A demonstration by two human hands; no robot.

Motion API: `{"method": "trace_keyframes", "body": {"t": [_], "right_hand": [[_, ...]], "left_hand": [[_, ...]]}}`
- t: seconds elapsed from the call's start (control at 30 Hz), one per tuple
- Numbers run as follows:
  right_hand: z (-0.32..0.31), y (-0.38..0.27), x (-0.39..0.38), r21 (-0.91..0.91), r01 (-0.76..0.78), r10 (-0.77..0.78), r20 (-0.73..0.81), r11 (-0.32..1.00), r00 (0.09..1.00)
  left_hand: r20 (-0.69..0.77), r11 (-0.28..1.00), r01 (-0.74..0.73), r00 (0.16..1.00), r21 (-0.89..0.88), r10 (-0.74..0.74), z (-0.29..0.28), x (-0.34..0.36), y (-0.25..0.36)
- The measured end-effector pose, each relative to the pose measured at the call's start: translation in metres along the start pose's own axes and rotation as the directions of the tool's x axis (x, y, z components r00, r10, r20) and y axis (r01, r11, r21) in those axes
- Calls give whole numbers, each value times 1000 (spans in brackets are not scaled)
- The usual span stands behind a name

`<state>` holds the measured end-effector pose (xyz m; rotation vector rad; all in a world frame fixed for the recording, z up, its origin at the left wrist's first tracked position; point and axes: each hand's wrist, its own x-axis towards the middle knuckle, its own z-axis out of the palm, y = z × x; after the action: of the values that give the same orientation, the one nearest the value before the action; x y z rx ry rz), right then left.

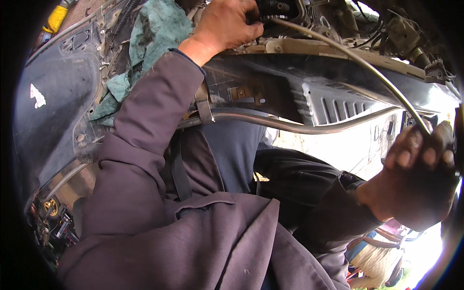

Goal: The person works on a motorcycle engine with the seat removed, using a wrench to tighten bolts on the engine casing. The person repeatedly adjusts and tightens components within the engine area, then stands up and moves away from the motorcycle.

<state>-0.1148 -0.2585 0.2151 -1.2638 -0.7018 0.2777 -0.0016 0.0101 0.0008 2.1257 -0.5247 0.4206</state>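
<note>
Overhead, right hand point(420, 169) grips the thin tube point(357, 60); left hand point(227, 24) pinches its far end.

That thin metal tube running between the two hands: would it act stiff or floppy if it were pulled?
The thin metal tube probably acts springy rather than floppy: it spans from the left hand to the right hand in one smooth unsupported arc. Being so slender, it looks light and may kink if bent hard.
</note>
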Motion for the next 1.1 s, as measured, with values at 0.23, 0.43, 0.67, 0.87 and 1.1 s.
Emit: {"method": "trace_keyframes", "body": {"t": [0.23,0.43,0.67,0.87,1.1], "right_hand": [[36,23,22,-227,-118,6,-442,967,897],[52,48,29,-319,-64,-105,-484,945,869],[66,52,22,-524,-58,-218,-449,850,866],[62,56,17,-413,-36,-183,-479,910,859],[63,58,15,-450,-9,-200,-415,893,887]], "left_hand": [[16,995,-3,1000,102,1,0,2,2],[79,987,50,995,155,-63,-3,2,6],[83,991,42,995,130,-53,-2,2,4],[103,994,77,991,77,-85,-2,2,2],[138,999,48,989,11,-49,-14,-1,-5]]}}
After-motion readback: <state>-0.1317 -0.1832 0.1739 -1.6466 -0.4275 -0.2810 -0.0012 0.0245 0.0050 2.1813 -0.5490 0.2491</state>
